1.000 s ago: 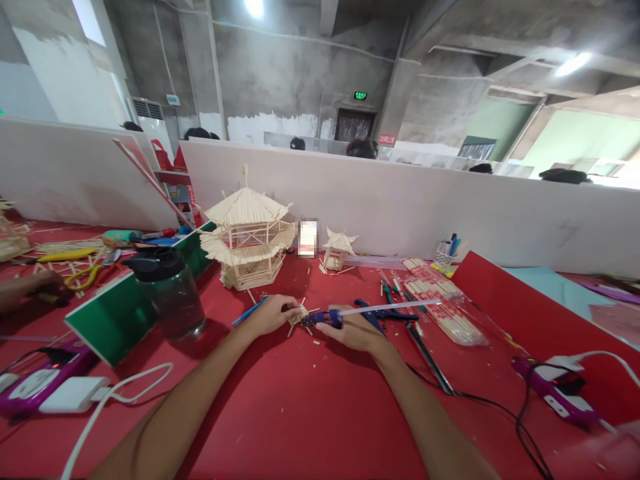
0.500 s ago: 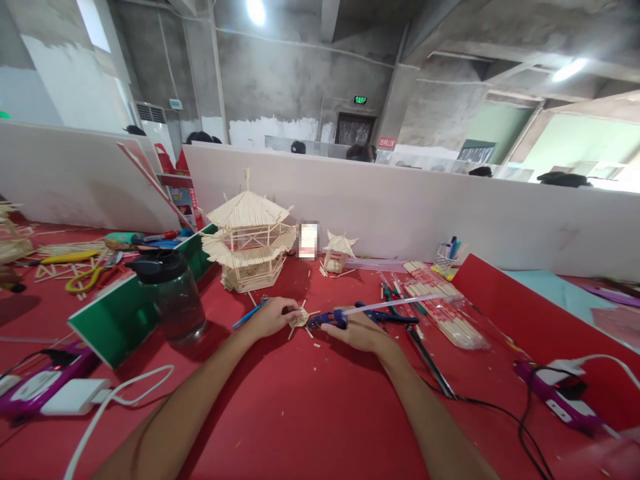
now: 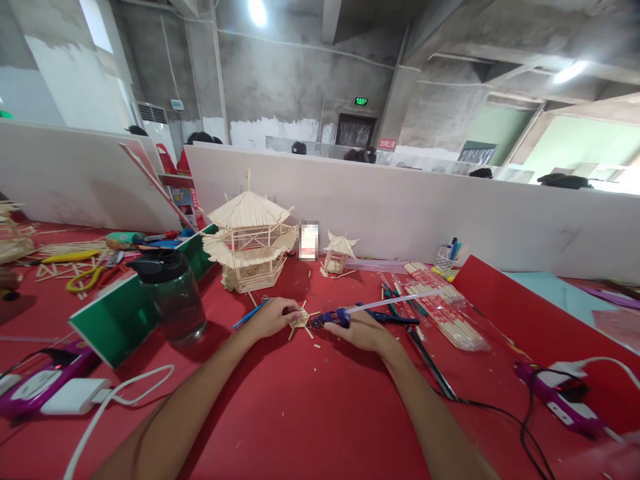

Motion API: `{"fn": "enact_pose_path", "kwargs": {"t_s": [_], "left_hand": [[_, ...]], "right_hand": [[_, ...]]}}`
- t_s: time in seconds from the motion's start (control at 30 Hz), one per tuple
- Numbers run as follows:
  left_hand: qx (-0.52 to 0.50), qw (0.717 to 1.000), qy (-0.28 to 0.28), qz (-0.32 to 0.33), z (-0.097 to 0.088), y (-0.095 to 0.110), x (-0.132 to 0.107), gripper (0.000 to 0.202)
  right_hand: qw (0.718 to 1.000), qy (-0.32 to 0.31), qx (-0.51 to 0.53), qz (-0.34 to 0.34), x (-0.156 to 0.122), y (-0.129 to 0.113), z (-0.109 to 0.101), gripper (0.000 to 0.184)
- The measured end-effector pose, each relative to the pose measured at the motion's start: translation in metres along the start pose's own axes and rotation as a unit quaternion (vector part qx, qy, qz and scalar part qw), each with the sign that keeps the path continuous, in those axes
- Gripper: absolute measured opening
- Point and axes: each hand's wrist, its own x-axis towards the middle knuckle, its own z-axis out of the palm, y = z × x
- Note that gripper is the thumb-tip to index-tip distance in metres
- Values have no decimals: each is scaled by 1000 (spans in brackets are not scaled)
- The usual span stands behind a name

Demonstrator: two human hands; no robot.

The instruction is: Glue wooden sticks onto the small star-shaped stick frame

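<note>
My left hand (image 3: pixel 273 316) rests on the red table with its fingers curled and pinched on a small star-shaped stick piece (image 3: pixel 301 321). My right hand (image 3: pixel 361 330) grips a blue glue gun (image 3: pixel 331 319) whose nozzle points left at that piece; a clear glue stick (image 3: pixel 395 303) juts out of its back to the right. A blue pen (image 3: pixel 249 313) lies just behind my left wrist. A tall two-tier stick pavilion (image 3: pixel 249 235) stands behind the hands, with a small stick pavilion (image 3: pixel 339 251) to its right.
A dark water bottle (image 3: pixel 171 294) and a green board (image 3: pixel 123 309) stand at left. Packs of chopsticks (image 3: pixel 443 307) and pliers (image 3: pixel 395 316) lie right of my hands. Power strips (image 3: pixel 43 389) (image 3: pixel 560 393) with cables sit at both sides. A white partition (image 3: pixel 425 207) closes the back.
The hands stay almost where they were. The glue gun's nozzle has kept close to the stick piece. The other person's hand at the far left has drawn back out toward the edge.
</note>
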Motion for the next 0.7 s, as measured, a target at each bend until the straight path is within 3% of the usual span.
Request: {"fn": "enact_pose_path", "kwargs": {"t_s": [0.7], "left_hand": [[-5, 1000, 3, 11, -1, 0, 0, 34]], "right_hand": [[1000, -4, 3, -3, 0, 1, -1, 39]]}}
